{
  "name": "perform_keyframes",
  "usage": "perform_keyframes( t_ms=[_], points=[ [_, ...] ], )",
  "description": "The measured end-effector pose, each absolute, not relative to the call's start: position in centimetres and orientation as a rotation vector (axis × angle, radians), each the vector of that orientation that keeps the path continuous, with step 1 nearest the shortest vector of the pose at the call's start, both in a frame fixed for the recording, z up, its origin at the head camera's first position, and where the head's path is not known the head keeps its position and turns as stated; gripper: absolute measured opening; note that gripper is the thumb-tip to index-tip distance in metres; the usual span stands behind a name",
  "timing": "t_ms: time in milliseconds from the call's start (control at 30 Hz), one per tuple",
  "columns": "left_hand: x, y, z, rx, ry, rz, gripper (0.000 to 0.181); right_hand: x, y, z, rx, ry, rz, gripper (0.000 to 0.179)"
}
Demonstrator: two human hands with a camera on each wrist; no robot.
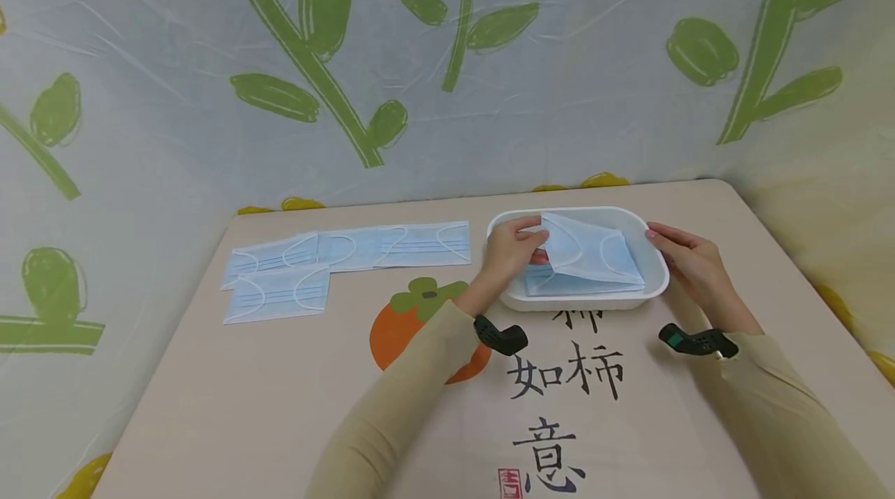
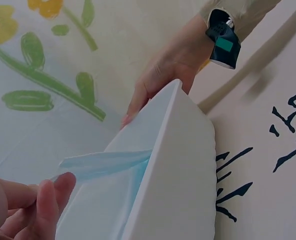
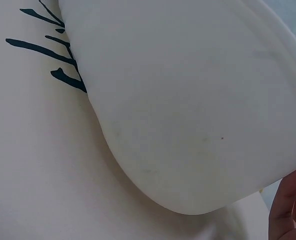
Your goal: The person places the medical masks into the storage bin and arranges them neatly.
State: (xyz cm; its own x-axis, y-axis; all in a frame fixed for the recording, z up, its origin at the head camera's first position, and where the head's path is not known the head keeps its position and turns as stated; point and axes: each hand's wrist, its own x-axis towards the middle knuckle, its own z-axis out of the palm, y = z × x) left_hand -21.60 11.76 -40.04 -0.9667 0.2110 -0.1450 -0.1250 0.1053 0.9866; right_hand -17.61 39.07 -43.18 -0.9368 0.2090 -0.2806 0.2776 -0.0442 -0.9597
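In the head view my left hand (image 1: 512, 252) pinches the left end of a light blue face mask (image 1: 594, 244) between thumb and fingers. That end is lifted above more blue masks (image 1: 541, 281) in a white plastic basin (image 1: 580, 305). The left wrist view has the pinched mask (image 2: 105, 162) sloping into the basin (image 2: 173, 165). My right hand (image 1: 699, 270) holds the basin's right end at the rim. Only part of the right hand (image 3: 290, 210) appears beside the basin wall (image 3: 188, 110) in the right wrist view. How many masks lie underneath is hidden.
Several face masks lie flat at the table's left, including a row along the back (image 1: 412, 244) and one in front (image 1: 276, 297). The pale table (image 1: 266, 406) bears a printed persimmon (image 1: 391, 336) and dark characters. A leaf-patterned curtain (image 1: 559, 118) hangs behind.
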Motion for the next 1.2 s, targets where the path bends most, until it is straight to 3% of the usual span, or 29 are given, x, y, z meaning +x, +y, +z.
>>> perform_keyframes(
  t_ms=[167,400,600,833,967,1200],
  points=[
    [-21.8,11.0,-40.3,0.087,2.202,1.844,0.035,-17.7,38.9,-43.2,0.564,2.162,-2.137,0.054],
    [-22.2,10.3,-40.6,0.117,2.222,1.782,0.036,-17.8,38.9,-43.2,0.584,2.167,-2.129,0.068],
    [-22.3,10.0,-40.7,0.145,2.247,1.796,0.035,-17.7,39.0,-43.2,0.57,2.177,-2.119,0.054],
    [-22.6,9.9,-40.9,0.119,2.177,1.891,0.033,-17.7,38.8,-43.2,0.585,2.166,-2.117,0.057],
    [-22.8,10.0,-40.8,0.072,2.074,1.968,0.032,-17.6,38.9,-43.1,0.568,2.175,-2.125,0.044],
    [-22.8,10.3,-40.8,0.007,1.97,2.042,0.03,-17.6,38.9,-43.1,0.576,2.157,-2.128,0.051]
  ],
)
